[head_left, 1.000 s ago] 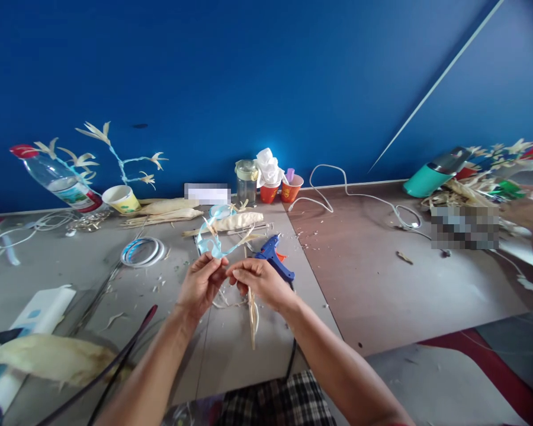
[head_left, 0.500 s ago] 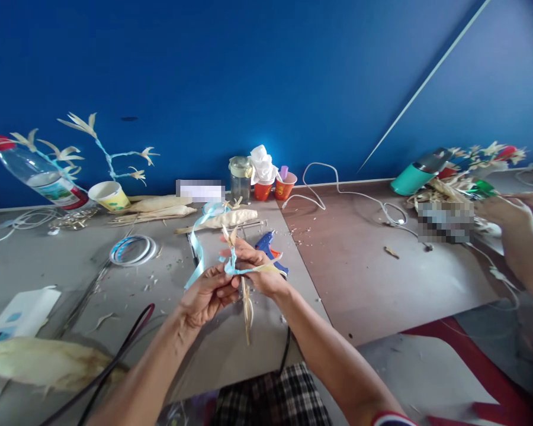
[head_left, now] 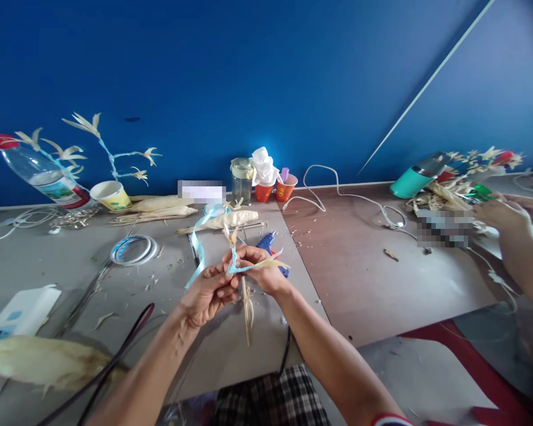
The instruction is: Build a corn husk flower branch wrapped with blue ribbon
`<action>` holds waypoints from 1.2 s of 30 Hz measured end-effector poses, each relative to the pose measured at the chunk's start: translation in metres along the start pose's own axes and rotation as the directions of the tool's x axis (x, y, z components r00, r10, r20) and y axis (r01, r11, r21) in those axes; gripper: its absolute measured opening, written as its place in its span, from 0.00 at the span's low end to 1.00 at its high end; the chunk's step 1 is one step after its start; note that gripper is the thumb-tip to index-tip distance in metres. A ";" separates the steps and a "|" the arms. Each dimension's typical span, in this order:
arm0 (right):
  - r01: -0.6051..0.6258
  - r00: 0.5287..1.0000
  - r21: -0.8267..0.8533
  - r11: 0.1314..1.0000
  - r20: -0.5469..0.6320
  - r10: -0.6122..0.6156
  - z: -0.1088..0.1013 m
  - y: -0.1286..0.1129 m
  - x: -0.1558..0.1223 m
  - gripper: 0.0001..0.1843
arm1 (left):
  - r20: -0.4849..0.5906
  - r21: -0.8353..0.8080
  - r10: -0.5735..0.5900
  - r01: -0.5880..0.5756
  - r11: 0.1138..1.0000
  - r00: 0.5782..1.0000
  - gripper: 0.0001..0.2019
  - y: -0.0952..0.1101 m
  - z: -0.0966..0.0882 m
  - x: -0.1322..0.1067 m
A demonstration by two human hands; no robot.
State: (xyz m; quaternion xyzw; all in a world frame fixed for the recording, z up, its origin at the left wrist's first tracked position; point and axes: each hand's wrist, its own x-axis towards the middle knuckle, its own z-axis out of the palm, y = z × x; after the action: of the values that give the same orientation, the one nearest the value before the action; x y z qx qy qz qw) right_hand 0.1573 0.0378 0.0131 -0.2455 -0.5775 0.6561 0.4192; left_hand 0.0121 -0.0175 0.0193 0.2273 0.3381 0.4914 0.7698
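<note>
Both my hands meet over the grey table around a small flower stem [head_left: 234,260] wrapped in light blue tape, with pale dried-husk petals at its ends. My left hand [head_left: 211,293] pinches the bend of the stem between thumb and fingers. Curled behind the stem, my right hand [head_left: 266,271] holds its side branch, whose pale petals [head_left: 273,262] point right. A light blue ribbon [head_left: 198,251] hangs in a curve just left of the hands. Below them lies a thin dried husk strip [head_left: 247,313]. A blue glue gun [head_left: 266,241] is partly hidden behind my right hand.
Rolls of white tape [head_left: 134,251] lie to the left. Behind stand a yellow paper cup [head_left: 111,196] with a taped flower branch, a tilted plastic bottle [head_left: 55,183], a glass jar [head_left: 241,180] and red cups [head_left: 286,189]. Another person's hand [head_left: 501,213] works at the far right beside a green thermos [head_left: 411,180].
My right hand's fingers have drawn in and curled behind the stem, where they were stretched out before. My left hand stays nearly in place.
</note>
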 end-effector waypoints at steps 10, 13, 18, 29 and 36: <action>0.038 0.993 -0.295 0.955 -0.092 -0.068 0.013 -0.004 -0.009 0.08 | -0.170 0.067 0.205 -0.196 0.978 0.964 0.12 0.003 0.010 0.001; 0.020 0.996 -0.290 0.957 -0.076 -0.044 0.012 -0.005 -0.010 0.08 | -0.193 0.121 0.255 -0.235 0.965 0.948 0.12 0.000 0.009 0.003; -0.059 0.996 -0.118 0.991 -0.077 0.050 0.016 0.002 -0.008 0.09 | -0.253 0.325 0.406 -0.318 0.891 0.878 0.12 -0.008 0.001 0.006; -0.169 0.977 -0.092 0.981 -0.145 0.155 0.021 -0.007 -0.008 0.13 | -0.237 0.380 0.419 -0.314 0.870 0.876 0.11 -0.009 0.002 0.006; -0.205 0.965 -0.168 0.964 -0.197 0.171 0.019 -0.004 -0.009 0.08 | -0.218 0.181 0.379 -0.345 0.921 0.899 0.12 -0.004 0.006 0.006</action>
State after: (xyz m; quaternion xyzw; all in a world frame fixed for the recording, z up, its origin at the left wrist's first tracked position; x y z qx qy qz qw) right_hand 0.1474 0.0197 0.0198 -0.3962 -0.5701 0.6108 0.3806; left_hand 0.0205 -0.0137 0.0188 0.2756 0.4170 0.6261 0.5985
